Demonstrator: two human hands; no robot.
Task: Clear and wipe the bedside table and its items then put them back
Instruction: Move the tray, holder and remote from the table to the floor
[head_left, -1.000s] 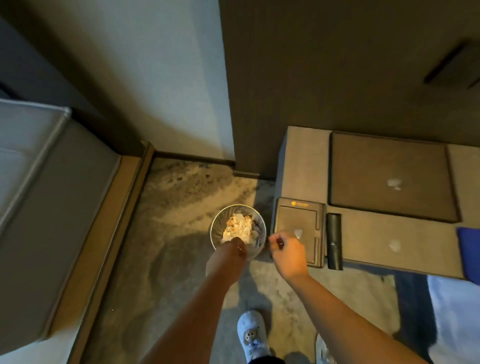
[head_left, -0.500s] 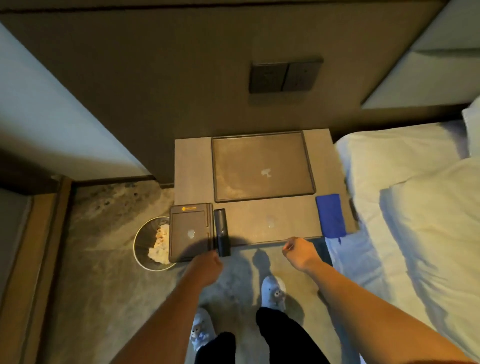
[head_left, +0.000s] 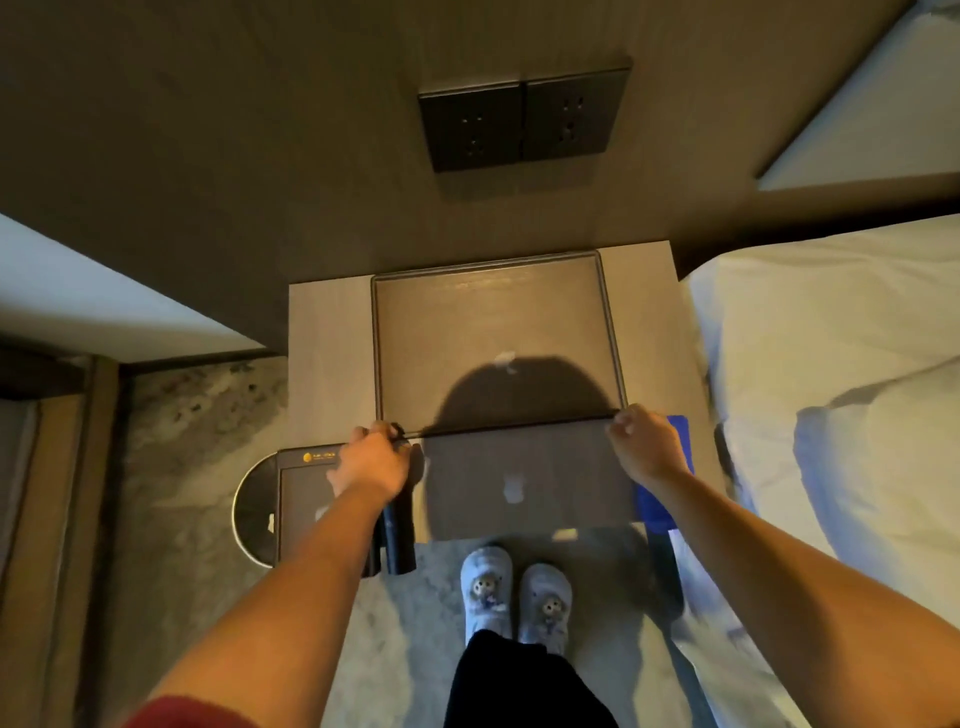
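Reaching for the dark tray (head_left: 493, 322), you've got your left hand (head_left: 371, 460) curled at its near left corner and your right hand (head_left: 647, 441) loosely fisted at its near right corner; whether either actually grips the rim, I cannot tell. The tray lies on the bedside table (head_left: 327, 353), against the wall. Clearing looks underway. Next, pinch both corners evenly and lift it level, clear of the remote (head_left: 399, 540) in front of the tray.
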